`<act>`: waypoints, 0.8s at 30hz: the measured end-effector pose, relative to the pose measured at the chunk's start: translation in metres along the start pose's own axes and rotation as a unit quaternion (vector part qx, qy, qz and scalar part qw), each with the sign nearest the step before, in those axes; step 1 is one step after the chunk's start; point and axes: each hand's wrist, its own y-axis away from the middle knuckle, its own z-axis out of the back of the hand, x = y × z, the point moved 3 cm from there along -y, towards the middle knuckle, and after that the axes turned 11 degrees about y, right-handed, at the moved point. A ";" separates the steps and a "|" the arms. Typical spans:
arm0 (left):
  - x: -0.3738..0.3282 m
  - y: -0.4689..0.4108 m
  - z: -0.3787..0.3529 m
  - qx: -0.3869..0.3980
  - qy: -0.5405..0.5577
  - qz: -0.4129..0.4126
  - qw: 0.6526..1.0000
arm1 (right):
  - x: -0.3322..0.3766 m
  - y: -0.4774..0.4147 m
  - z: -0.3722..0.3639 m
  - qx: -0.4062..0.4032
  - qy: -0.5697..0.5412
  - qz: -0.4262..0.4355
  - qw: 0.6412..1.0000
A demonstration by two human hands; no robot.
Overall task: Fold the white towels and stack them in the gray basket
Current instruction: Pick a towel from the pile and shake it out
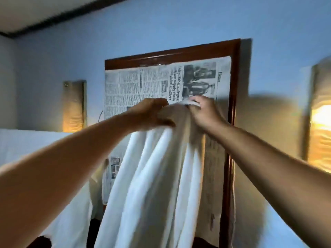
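A large white towel [150, 176] hangs in long folds from chest height down past the bottom of the view. Both of my hands hold its top edge, raised in front of me. My left hand [152, 113] pinches the edge from the left, and my right hand [202, 111] grips a bunched corner right beside it. The two hands almost touch. The gray basket is not in view.
Behind the towel a dark wooden frame [234, 72] covered with newspaper [143, 83] hangs on the blue wall. A white-covered bed [26, 144] lies at left. Lit wall lamps glow at left [74, 106] and right [320, 119].
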 end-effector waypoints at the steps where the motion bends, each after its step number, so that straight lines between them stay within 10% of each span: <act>1: -0.003 0.000 0.002 0.004 -0.012 0.024 1.000 | 0.009 -0.018 0.018 -0.037 -0.013 -0.018 0.999; 6: 0.006 0.023 0.049 -0.143 -0.044 0.122 0.981 | 0.039 -0.047 0.117 -0.102 0.102 0.100 0.984; 12: -0.084 0.001 0.145 -0.297 -0.044 0.135 0.944 | 0.044 -0.013 0.202 -0.022 0.430 0.372 0.822; 24: -0.320 -0.007 0.162 -0.285 0.088 0.018 0.954 | 0.098 0.016 0.361 -0.162 0.329 0.321 0.873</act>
